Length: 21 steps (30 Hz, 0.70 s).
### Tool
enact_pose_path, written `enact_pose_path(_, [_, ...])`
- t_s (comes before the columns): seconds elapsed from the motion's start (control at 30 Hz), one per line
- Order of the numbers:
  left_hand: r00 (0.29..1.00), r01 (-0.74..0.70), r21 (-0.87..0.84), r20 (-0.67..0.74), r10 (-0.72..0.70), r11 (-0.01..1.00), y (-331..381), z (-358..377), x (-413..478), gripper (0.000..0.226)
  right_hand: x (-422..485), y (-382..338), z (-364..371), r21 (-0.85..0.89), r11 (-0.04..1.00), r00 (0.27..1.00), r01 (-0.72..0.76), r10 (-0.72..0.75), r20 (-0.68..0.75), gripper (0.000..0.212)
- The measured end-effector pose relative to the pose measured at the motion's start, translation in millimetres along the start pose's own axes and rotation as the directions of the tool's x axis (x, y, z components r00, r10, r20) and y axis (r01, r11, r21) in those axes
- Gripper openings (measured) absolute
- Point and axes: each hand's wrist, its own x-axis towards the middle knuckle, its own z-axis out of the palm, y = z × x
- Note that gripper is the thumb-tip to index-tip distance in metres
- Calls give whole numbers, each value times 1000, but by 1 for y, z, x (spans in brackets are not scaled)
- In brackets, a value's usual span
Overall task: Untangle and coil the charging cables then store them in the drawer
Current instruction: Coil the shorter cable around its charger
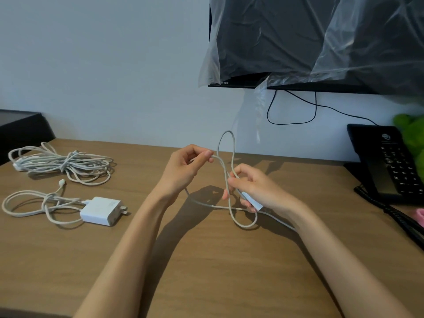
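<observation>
Above the middle of the wooden desk [206, 271] I hold a white charging cable [232, 143]. My left hand [188, 167] pinches one strand between thumb and fingers. My right hand [254, 187] grips the crossing strands together with a small white plug. One loop stands up between my hands and another hangs below my right hand. At the far left lies a tangled bundle of white cable [62, 162]. Nearer me on the left rests a second white cable [43, 204] attached to a white charger block [102, 211]. No drawer is in view.
A black desk phone [390, 161] with a coiled cord stands at the right edge, next to a green plush thing [410, 134]. A plastic-covered black screen [309, 42] hangs on the wall with a black wire below it. A dark box [20, 127] sits at the far left.
</observation>
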Motion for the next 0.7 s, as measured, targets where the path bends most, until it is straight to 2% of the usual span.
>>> enact_pose_path(0.1, [996, -29, -31, -88, 26, 999, 0, -4, 1, 8, 1, 1, 1, -89, 995, 996, 48, -54, -66, 14])
enact_pose_path(0.17, [993, -47, -43, -113, 42, 998, -2, -7, 2, 6, 2, 2, -1, -307, 946, 980, 102, -148, -132, 15])
enact_pose_path(0.23, [990, -75, -2, -123, 75, 997, -5, -8, 3, 4, 2, 3, -3, -556, 827, 954, 82, -226, -196, 17])
enact_pose_path(0.3, [982, -126, 123, -128, 141, 984, -8, -8, 4, 3, 1, 5, -7, -717, 696, 924, 22, -288, -252, 17])
enact_pose_path(0.37, [965, -207, 270, -101, 242, 940, -9, -6, 2, 26, 0, 10, -10, -808, 589, 906, -31, -325, -272, 16])
enact_pose_path(0.4, [951, -265, 366, -55, 305, 892, -10, -5, 0, 43, -1, 12, -12, -839, 541, 904, -53, -330, -271, 16])
enact_pose_path(0.43, [927, -333, 500, 16, 376, 800, -11, -3, -2, 58, -2, 13, -13, -865, 497, 905, -67, -335, -262, 16])
enact_pose_path(0.47, [893, -394, 644, 100, 439, 655, -11, -1, -4, 66, -2, 14, -15, -886, 458, 908, -72, -337, -248, 16])
enact_pose_path(0.53, [809, -486, 801, 262, 526, 349, -16, 2, -5, 65, -3, 14, -17, -911, 409, 915, -52, -345, -208, 17])
enact_pose_path(0.57, [775, -519, 818, 328, 541, 248, -20, 2, -4, 63, -3, 14, -17, -917, 397, 919, -39, -345, -189, 18])
enact_pose_path(0.63, [740, -554, 818, 401, 541, 152, -28, 1, 0, 56, -4, 13, -18, -923, 384, 923, -1, -356, -149, 20])
enact_pose_path(0.7, [742, -554, 819, 404, 535, 150, -33, 1, 2, 48, -5, 10, -17, -929, 368, 918, 48, -383, -105, 20])
